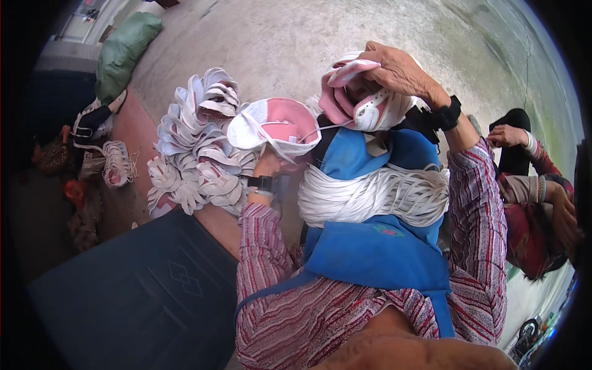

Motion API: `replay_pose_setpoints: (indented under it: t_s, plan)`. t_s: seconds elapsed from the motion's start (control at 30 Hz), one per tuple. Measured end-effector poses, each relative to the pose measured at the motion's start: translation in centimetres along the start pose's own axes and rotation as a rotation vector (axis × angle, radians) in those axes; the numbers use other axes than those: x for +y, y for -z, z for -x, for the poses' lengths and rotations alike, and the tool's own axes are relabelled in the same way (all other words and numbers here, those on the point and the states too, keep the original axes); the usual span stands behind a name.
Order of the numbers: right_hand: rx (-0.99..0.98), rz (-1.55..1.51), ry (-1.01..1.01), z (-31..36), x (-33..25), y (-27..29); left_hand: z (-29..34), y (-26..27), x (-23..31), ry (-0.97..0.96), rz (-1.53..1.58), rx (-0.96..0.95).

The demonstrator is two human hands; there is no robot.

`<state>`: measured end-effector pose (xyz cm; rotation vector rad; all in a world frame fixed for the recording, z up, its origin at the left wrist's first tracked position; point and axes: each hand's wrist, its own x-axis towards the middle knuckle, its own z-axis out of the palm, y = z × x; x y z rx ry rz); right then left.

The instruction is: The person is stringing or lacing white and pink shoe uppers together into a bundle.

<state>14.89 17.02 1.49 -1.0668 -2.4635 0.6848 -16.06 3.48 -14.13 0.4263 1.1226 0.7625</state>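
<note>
My right hand (398, 71) is raised and grips a pink and white shoe upper (361, 105) from above. A thin white lace (327, 128) runs from it to a second pink and white shoe upper (274, 129). My left hand (267, 165) holds that second upper from below and is mostly hidden under it. A thick bundle of white laces (370, 196) lies across my lap on a blue apron (376, 253). Both wrists carry dark bands.
A pile of several white and pink shoe uppers (197, 148) lies on the floor to the left. Further left are a smaller lace bundle (117, 163) and a green sack (123, 52). A dark mat (142, 290) is at lower left. Another person (533, 191) sits at the right.
</note>
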Motion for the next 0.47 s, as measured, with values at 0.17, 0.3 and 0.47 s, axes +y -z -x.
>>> replay_pose_setpoints:
  t_s: [0.17, 0.3, 0.47]
  plan:
    - [-0.031, 0.033, 0.097, -0.3, 1.5, 0.1, 4.0, -1.7, 0.7, -0.004, -0.076, -0.099]
    - [-0.119, -0.073, 0.112, 0.2, 1.4, 1.6, 8.8, -6.0, 2.1, 0.005, -0.264, -0.371]
    - [-0.163, -0.268, -0.121, 1.4, 2.4, 2.3, 8.7, -12.8, 5.2, -0.107, -0.699, -0.562]
